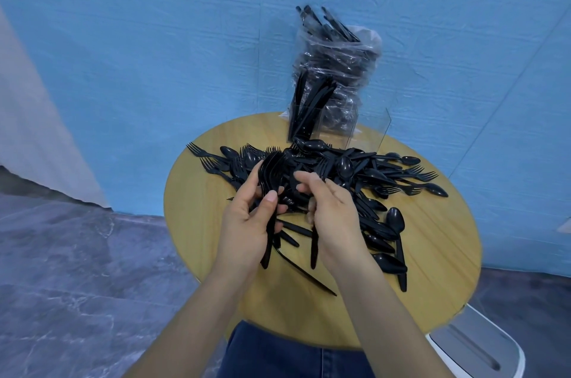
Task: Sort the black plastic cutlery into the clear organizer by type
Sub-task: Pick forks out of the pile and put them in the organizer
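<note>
A heap of black plastic cutlery (355, 179), forks, spoons and knives mixed, covers the middle and right of the round wooden table (216, 254). My left hand (247, 223) grips a stacked bunch of black forks (272, 173), tines up and handles hanging below my palm. My right hand (333, 216) sits right beside it and pinches a single black piece (314, 251) whose handle points down. The clear organizer (367, 133) stands at the table's far edge; its left compartment holds upright knives (309, 105), and a plastic bag of cutlery (336, 68) fills the one beside it.
A blue wall rises right behind the table. A white stool (482, 346) stands at the lower right. Grey marbled floor lies to the left. My lap in blue jeans (278, 353) is under the table's near edge. One long knife (306, 272) lies near that front edge.
</note>
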### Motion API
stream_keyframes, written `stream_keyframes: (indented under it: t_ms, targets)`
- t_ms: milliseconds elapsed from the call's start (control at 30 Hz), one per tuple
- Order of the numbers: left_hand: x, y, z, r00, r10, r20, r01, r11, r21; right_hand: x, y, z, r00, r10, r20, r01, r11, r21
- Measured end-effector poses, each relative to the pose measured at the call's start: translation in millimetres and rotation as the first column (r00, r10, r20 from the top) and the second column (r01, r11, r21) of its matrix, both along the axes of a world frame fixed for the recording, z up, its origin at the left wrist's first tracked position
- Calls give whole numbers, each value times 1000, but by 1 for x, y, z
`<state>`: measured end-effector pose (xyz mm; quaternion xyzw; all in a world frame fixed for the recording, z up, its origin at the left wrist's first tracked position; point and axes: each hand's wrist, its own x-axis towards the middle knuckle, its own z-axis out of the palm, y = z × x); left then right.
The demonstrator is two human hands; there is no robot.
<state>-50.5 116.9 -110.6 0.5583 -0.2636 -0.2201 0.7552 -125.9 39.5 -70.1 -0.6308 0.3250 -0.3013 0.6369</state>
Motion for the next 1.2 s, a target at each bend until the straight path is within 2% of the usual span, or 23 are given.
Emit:
stream_keyframes:
  t_ms: [167, 300, 433, 667, 933, 1100, 1200]
  targets:
    - [-9, -1, 2, 998, -25, 61, 23, 999, 35, 8, 8, -7, 997, 46, -61, -54, 991, -124]
    - [-16, 1, 2, 984, -47, 171, 28, 993, 115, 19, 9, -14, 991, -4, -133, -24, 976, -214]
    - [-16, 0, 3, 968, -26, 248, -11, 989, 145, 23, 7, -16, 985, 7, -170, -39, 982, -186]
    - [-12, -4, -2, 944, 23, 330, -75, 987, 144, 16, 10, -9, 979, 157, -134, -178, 971, -162]
    - [-12, 0, 2, 936, 22, 352, -87, 982, 170, 11, 6, -10, 930, 262, -257, -328, 907, -264]
    - [-16, 9, 10, 944, -89, 317, 46, 989, 139, 7, -4, -3, 978, 197, -67, -207, 953, -223]
    - [-23, 12, 9, 940, -170, 296, 127, 979, 157, 3, -4, 1, 995, 64, -78, -92, 898, -430]
